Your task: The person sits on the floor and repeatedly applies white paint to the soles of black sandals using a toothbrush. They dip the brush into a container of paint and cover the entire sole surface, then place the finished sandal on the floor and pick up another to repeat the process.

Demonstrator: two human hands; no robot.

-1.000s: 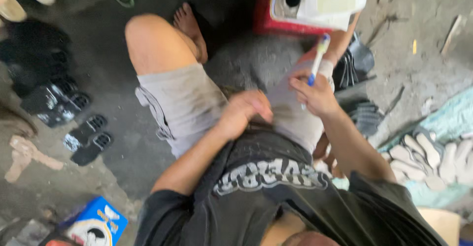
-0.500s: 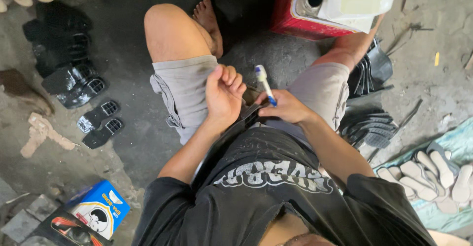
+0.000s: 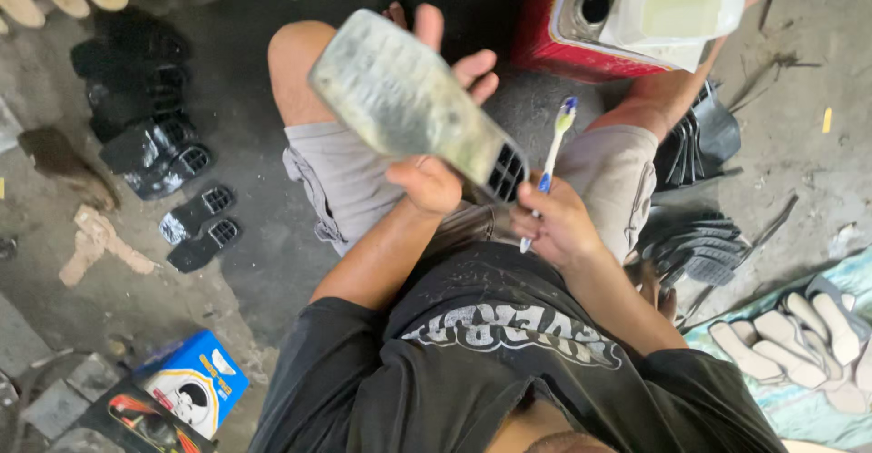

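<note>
You are gripping a shoe sole [image 3: 413, 108] in your left hand [image 3: 436, 158], thumb underneath and fingers spread behind it, holding it up over your left thigh with its glossy face toward you and its grid-patterned heel pointing to 4 o'clock. Your right hand [image 3: 556, 226] is closing around a toothbrush [image 3: 550, 158], bristles pointing up to 12 o'clock, just beside the sole's heel. A red can [image 3: 568, 49] is sitting at 1 o'clock, black soles [image 3: 699, 244] stacked at 3 o'clock.
</note>
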